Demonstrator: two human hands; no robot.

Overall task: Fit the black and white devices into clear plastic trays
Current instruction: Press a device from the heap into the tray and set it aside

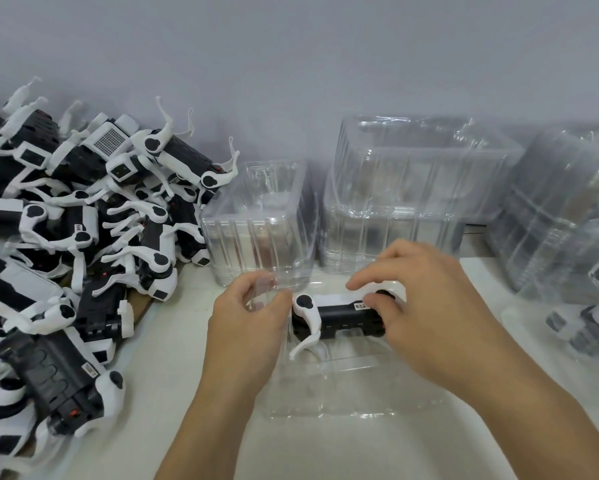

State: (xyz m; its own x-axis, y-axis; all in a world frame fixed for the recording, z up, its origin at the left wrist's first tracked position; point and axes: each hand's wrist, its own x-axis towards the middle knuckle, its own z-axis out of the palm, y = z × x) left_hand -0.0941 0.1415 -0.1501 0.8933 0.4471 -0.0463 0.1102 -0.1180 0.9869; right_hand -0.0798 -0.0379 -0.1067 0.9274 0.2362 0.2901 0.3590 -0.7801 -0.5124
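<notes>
Gripping, left hand [248, 318]: fingers curled on clear plastic tray [343, 386] edge.
Right hand [426, 306]: fingertips pinching black and white device [339, 315].

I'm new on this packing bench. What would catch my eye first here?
The heap of black and white devices at the left. Next, in the middle, the left hand and right hand setting one device into a clear tray. Stacks of empty trays stand behind.
</notes>
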